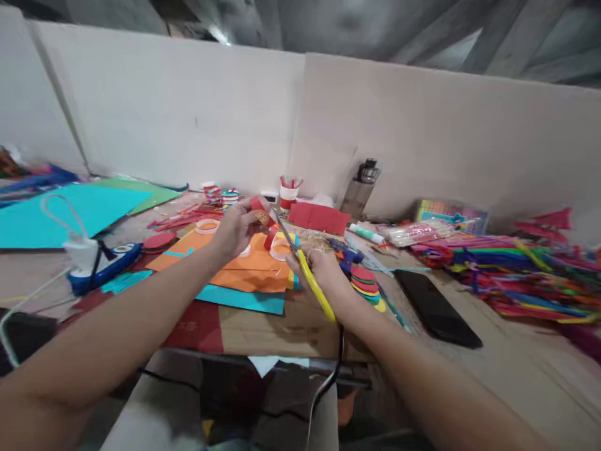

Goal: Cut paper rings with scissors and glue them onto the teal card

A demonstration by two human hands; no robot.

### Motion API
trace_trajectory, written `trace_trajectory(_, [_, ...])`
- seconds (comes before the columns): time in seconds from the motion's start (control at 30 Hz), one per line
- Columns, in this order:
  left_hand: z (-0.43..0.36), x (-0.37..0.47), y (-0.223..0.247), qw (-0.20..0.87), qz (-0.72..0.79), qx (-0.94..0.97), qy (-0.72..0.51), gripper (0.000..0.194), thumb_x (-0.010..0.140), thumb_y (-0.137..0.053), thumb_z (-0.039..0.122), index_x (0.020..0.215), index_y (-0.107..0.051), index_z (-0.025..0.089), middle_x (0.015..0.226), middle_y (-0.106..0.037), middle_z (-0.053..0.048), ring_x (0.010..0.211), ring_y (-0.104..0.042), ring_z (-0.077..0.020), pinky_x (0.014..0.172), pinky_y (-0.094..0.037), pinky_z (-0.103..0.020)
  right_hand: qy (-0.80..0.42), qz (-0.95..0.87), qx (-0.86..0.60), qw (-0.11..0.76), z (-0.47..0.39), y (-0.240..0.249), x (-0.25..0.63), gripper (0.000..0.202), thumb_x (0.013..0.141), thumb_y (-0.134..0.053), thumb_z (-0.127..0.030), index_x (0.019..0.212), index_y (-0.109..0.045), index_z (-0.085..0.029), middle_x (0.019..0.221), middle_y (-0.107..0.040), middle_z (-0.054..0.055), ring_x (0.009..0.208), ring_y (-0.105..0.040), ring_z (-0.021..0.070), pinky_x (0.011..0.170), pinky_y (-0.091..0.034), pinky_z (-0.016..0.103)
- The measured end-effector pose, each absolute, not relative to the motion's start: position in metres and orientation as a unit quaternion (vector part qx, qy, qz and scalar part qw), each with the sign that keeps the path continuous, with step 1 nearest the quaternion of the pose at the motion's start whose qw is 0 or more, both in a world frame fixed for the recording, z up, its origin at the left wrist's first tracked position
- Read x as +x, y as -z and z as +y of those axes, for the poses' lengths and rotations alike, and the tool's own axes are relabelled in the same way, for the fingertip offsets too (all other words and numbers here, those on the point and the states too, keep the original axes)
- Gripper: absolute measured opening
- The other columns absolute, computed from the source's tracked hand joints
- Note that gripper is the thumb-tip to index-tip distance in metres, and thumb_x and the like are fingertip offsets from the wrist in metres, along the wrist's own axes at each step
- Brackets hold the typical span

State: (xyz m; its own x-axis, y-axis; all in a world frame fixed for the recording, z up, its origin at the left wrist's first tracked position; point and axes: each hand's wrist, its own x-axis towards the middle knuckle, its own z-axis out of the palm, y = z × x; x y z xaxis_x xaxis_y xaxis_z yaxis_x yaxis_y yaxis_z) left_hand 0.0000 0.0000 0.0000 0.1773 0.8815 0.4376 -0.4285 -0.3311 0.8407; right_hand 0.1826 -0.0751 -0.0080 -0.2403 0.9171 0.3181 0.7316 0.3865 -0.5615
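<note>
My left hand [235, 227] pinches a curled red strip [260, 204] that bears a small gold-patterned piece [261, 217]. Close to its right, my right hand [315, 262] is wrapped round yellow-handled scissors [313, 285], whose blades point up and left beside the strip. Whether the blades touch the strip cannot be told. Below both hands lie orange sheets [235, 279] on a turquoise sheet [244, 299]. White rings [280, 250] rest on the orange sheets.
A black phone [436, 307] lies at the right, with colourful pipe cleaners [521, 275] beyond. Stacked coloured discs [365, 282] sit by my right wrist. A blue power strip [106, 266] and turquoise sheet [61, 213] are at left. A bottle [360, 188] stands behind.
</note>
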Motion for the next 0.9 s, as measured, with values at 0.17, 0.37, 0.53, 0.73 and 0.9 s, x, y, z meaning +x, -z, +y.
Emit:
trace_trajectory(0.17, [0.004, -0.001, 0.002, 0.550, 0.205, 0.534, -0.609, 0.022, 0.065, -0.077, 0.022, 0.070, -0.057, 0.014, 0.064, -0.058, 0.002, 0.055, -0.055, -0.0069, 0.047, -0.046, -0.018, -0.140, -0.783, -0.512, 0.323, -0.075, 0.014, 0.184, 0.029, 0.087, -0.052, -0.045, 0.079, -0.060, -0.019, 0.056, -0.047, -0.004, 0.051, -0.041, 0.0106, 0.049, -0.026, 0.022])
trace_trajectory(0.37, [-0.002, 0.011, 0.003, 0.578, 0.211, 0.539, -0.575, 0.023, 0.061, -0.076, 0.018, 0.067, -0.054, 0.014, 0.060, -0.056, 0.003, 0.048, -0.051, -0.0066, 0.045, -0.045, -0.019, -0.136, -0.778, -0.519, 0.327, -0.080, 0.009, 0.188, 0.024, 0.087, -0.055, -0.042, 0.080, -0.058, -0.019, 0.060, -0.052, -0.003, 0.053, -0.042, 0.0111, 0.052, -0.028, 0.023])
trace_trajectory(0.53, [-0.004, 0.014, 0.000, 0.587, 0.210, 0.532, -0.573, 0.025, 0.059, -0.075, 0.016, 0.063, -0.051, 0.014, 0.062, -0.057, 0.002, 0.050, -0.052, -0.0064, 0.045, -0.044, -0.018, -0.137, -0.776, -0.512, 0.342, -0.079, 0.008, 0.191, 0.026, 0.086, -0.055, -0.043, 0.074, -0.056, -0.019, 0.059, -0.052, -0.002, 0.053, -0.041, 0.0107, 0.051, -0.027, 0.022])
trace_trajectory(0.73, [-0.005, 0.013, -0.003, 0.605, 0.198, 0.518, -0.571, 0.027, 0.059, -0.076, 0.018, 0.063, -0.050, 0.015, 0.058, -0.051, 0.004, 0.048, -0.050, -0.0064, 0.043, -0.043, -0.018, -0.143, -0.770, -0.515, 0.348, -0.080, 0.007, 0.190, 0.032, 0.085, -0.054, -0.047, 0.068, -0.053, -0.020, 0.056, -0.048, -0.003, 0.052, -0.039, 0.0102, 0.051, -0.027, 0.022])
trace_trajectory(0.9, [-0.004, 0.012, -0.001, 0.613, 0.215, 0.523, -0.552, 0.026, 0.060, -0.075, 0.019, 0.063, -0.050, 0.013, 0.061, -0.053, 0.002, 0.048, -0.050, -0.0055, 0.044, -0.042, -0.018, -0.149, -0.763, -0.525, 0.345, -0.080, 0.007, 0.190, 0.034, 0.085, -0.055, -0.047, 0.064, -0.050, -0.019, 0.057, -0.049, -0.003, 0.051, -0.039, 0.0092, 0.050, -0.026, 0.022])
